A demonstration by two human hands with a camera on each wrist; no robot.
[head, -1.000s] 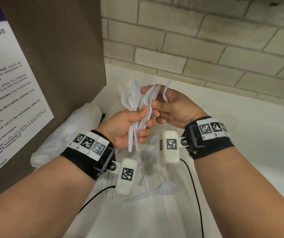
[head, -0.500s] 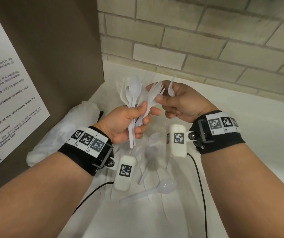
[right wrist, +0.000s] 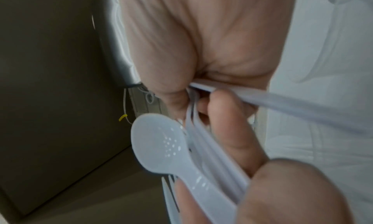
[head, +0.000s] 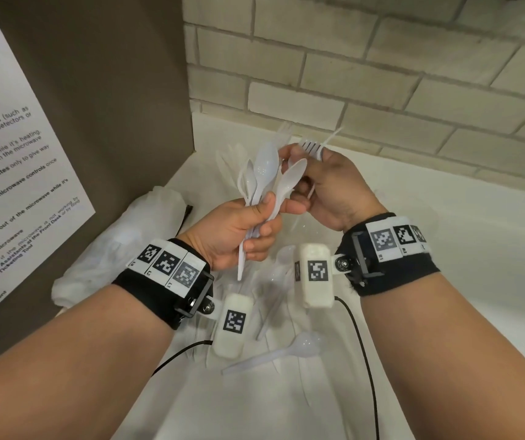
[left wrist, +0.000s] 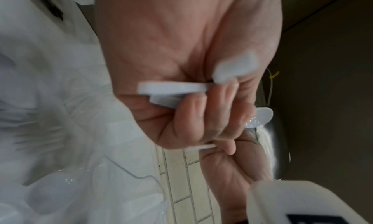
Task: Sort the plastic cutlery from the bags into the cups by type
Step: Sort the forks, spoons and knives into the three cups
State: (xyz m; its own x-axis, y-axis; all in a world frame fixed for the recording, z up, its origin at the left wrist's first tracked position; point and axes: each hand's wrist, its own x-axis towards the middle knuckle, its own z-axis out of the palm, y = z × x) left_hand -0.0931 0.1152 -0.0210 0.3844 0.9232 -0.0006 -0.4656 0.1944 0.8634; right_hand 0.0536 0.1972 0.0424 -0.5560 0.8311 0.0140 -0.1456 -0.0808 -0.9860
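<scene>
Spoons (head: 262,179), white plastic, stand as a bunch in the person's left hand (head: 235,231); the fingers and thumb are curled tight round the handles, bowls pointing up, handle ends sticking out below the fist. The left wrist view shows the same grip from beneath, with flat handle ends (left wrist: 171,88) protruding past the curled fingers.

The right hand (head: 334,188) is raised just beside the left, the two touching at the fingertips. Its fingers are closed round white forks (head: 312,147), tines pointing up and toward the left hand. In the right wrist view, a fork handle (right wrist: 262,98) passes under the thumb, and one spoon bowl (right wrist: 159,141) from the left hand's bunch lies close in front.

Below both hands, loose cutlery lies on the white counter (head: 461,249); one spoon (head: 274,354) rests alone beneath the wrists. A crumpled plastic bag (head: 112,246) lies outboard of the left wrist.
</scene>
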